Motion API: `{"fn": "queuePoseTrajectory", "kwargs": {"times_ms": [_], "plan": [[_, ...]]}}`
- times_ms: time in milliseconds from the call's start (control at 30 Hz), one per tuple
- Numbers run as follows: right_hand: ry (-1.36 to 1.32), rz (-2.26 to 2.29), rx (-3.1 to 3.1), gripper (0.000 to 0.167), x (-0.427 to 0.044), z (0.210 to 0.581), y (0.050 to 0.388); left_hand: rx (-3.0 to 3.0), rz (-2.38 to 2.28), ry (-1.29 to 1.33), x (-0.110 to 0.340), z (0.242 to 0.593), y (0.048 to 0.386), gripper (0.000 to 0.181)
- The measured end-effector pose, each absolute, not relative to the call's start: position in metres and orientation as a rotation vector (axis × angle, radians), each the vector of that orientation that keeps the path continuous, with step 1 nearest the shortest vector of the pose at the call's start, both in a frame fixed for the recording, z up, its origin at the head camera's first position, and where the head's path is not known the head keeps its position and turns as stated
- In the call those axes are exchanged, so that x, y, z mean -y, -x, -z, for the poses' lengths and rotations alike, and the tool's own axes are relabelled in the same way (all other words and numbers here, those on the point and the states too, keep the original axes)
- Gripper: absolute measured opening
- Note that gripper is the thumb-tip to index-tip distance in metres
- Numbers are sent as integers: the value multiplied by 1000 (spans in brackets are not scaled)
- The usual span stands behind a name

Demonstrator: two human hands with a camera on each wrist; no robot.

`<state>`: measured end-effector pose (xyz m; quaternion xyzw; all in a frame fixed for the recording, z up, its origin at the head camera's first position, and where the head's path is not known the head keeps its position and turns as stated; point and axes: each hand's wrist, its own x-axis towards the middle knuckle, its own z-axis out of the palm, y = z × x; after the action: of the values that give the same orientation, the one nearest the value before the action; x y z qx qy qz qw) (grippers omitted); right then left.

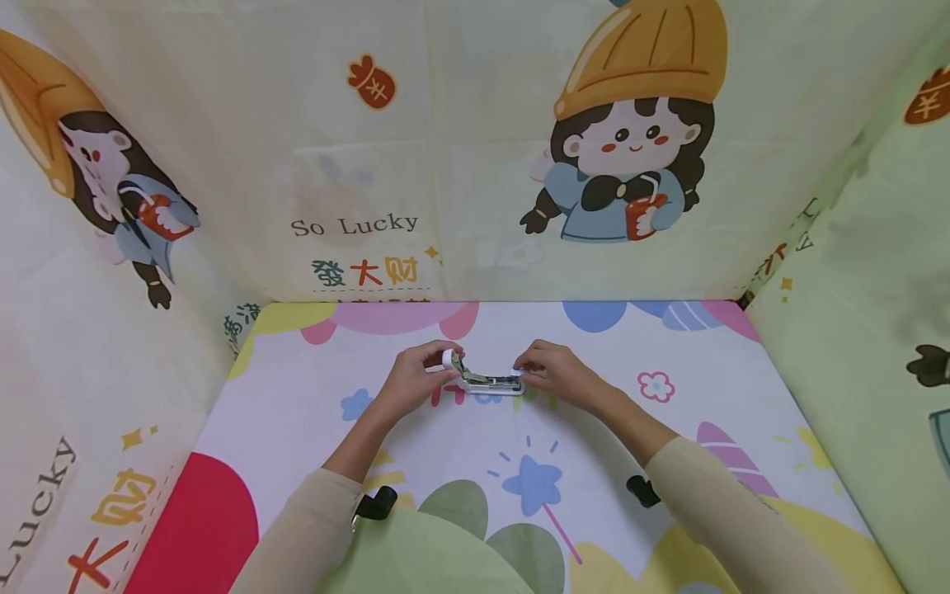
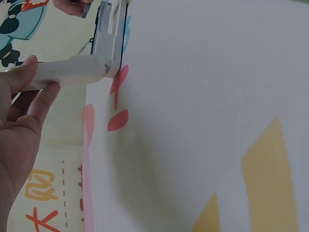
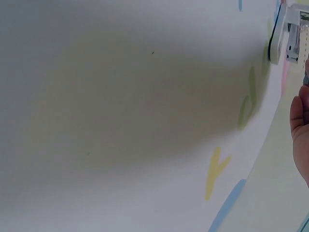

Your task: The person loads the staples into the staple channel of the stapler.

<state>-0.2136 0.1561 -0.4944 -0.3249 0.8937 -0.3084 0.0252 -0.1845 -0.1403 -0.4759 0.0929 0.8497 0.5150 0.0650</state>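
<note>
A white stapler (image 1: 493, 386) lies on the table with its top cover swung up and its metal magazine exposed. My left hand (image 1: 406, 381) holds the raised white cover (image 2: 67, 72) between thumb and fingers. At the stapler's other end, my right hand (image 1: 558, 373) pinches a small grey strip (image 2: 86, 10), which looks like staples. The strip is just above the open magazine; whether it touches is hard to tell. In the right wrist view, only part of the right hand (image 3: 301, 137) and the stapler's end (image 3: 276, 43) show at the edge.
A printed cloth with coloured shapes covers the table (image 1: 475, 445). Cloth walls with cartoon figures stand at the back (image 1: 475, 165), left and right. A black wrist mount (image 1: 377, 503) sits by the left sleeve, another (image 1: 642, 492) by the right.
</note>
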Motion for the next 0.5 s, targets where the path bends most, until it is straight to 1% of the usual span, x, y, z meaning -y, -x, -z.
{"fn": "queuePoseTrajectory", "kwargs": {"times_ms": [500], "plan": [[985, 900, -2712, 21, -139, 500, 215, -2566, -1539, -274, 140, 476, 184, 36]]}}
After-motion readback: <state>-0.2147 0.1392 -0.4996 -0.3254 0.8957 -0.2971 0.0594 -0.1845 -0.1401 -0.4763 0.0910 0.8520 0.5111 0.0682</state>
